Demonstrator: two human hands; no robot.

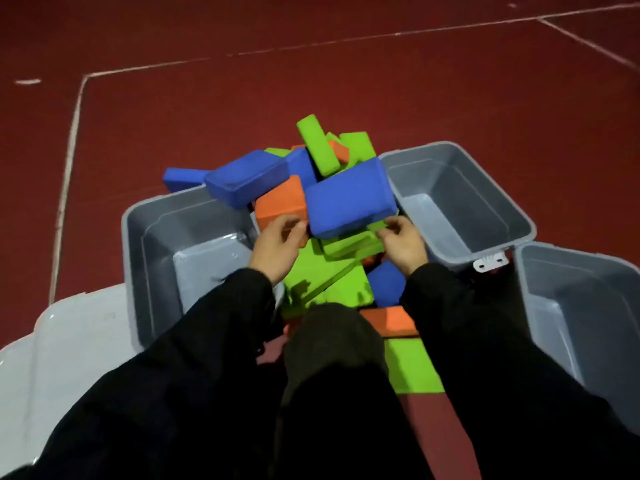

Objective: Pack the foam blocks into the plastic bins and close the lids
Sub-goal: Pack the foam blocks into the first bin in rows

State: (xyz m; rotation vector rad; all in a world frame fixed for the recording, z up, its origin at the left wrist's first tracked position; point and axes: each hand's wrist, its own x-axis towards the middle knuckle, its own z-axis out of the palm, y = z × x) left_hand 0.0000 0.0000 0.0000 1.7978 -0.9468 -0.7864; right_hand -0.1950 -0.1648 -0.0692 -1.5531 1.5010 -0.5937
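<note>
Crouching over a heap of foam blocks, the person had both hands in among them. The left hand (277, 242) curled its fingers round the near corner of an orange block (280, 202), a matte, soft-edged slab. The right hand (403, 245) pinched the thin edge of a green block (349, 244) lying under a big blue block (349, 199), whose rounded corners and faintly grainy skin caught the light. Behind it another blue block (247, 180) lay tilted over the rim of the left bin (138, 237), and a long green block (317, 145) stood slanted at the top of the pile. More green, blue and orange pieces lay jumbled on the dark red floor (381, 91), marked with pale painted lines, between the person's black sleeves.

Three grey plastic bins stood open round the heap, smooth-walled and rectangular with rounded rims: the left one, a middle bin (512, 216) with a white latch (491, 261) at its near edge, and a right bin (588, 292). A pale translucent lid (69, 341) lay flat beside the left bin
</note>
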